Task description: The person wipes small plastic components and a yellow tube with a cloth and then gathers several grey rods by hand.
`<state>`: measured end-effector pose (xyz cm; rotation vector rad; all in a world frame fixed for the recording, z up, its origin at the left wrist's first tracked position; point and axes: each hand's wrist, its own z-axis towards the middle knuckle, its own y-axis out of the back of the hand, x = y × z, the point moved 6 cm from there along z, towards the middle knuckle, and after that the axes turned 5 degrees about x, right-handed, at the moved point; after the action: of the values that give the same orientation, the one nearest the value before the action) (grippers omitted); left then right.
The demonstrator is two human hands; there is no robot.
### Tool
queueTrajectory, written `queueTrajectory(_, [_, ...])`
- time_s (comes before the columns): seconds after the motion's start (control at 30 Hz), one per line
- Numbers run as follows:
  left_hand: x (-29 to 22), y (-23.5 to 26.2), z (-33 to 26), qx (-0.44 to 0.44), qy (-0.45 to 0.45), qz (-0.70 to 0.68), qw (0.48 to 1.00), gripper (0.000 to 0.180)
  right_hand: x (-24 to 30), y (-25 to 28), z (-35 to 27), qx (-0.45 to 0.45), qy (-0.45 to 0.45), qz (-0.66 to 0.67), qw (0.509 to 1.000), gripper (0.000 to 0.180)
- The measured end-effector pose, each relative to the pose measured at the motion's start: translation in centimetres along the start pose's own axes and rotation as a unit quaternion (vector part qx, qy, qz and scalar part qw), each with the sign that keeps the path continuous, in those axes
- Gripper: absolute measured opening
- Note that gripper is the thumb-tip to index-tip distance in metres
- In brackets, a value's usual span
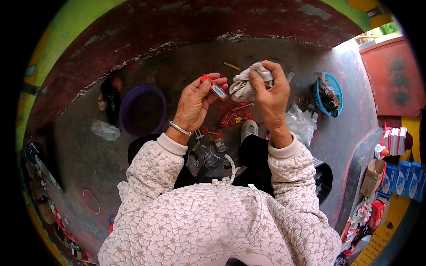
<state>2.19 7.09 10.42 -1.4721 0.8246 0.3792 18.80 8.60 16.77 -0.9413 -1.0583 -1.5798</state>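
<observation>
My left hand (194,101) holds a small oblong piece (216,88), red at one end and grey with a printed label along its side. Thumb and fingers are closed on it, and its exact kind is hard to make out. A crumpled whitish cloth (245,84) is bunched in my right hand (271,95), just right of the piece and apart from it. Beneath my hands, scattered red bits (230,114) lie on the floor. Several small black, grey and clear parts (211,158) lie nearer to me, between my legs.
A purple basin (164,108) and a clear plastic bag (105,129) are on the left. To the right are a white plastic bag (301,124), a blue basket (316,95) with dark scraps and a black container (327,179). Boxes (401,177) line the right edge.
</observation>
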Motion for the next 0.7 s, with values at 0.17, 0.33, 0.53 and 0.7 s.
queueTrajectory(0.17, [0.7, 1.3, 0.1, -0.019, 0.012, 0.023, 0.999, 0.029, 2.9, -4.4, -2.1, 0.183, 0.137, -0.168, 0.959, 0.033])
queueTrajectory(0.33, [-0.5, 1.6, 0.0, -0.052, -0.032, -0.008, 0.998, 0.029, 0.8, -4.0, -2.1, 0.272, 0.086, -0.193, 0.939, 0.036])
queueTrajectory(0.53, [-0.5, 1.6, 0.3, -0.028, -0.02, -0.059, 0.998, 0.032, -2.3, -0.8, -0.1, 0.141, -0.06, -0.115, 0.982, 0.035])
queueTrajectory(0.7, [-0.1, 0.0, 0.0, 0.024, 0.021, -0.098, 0.995, 0.034, -0.3, -1.5, -0.4, 0.105, -0.085, 0.061, 0.989, 0.034])
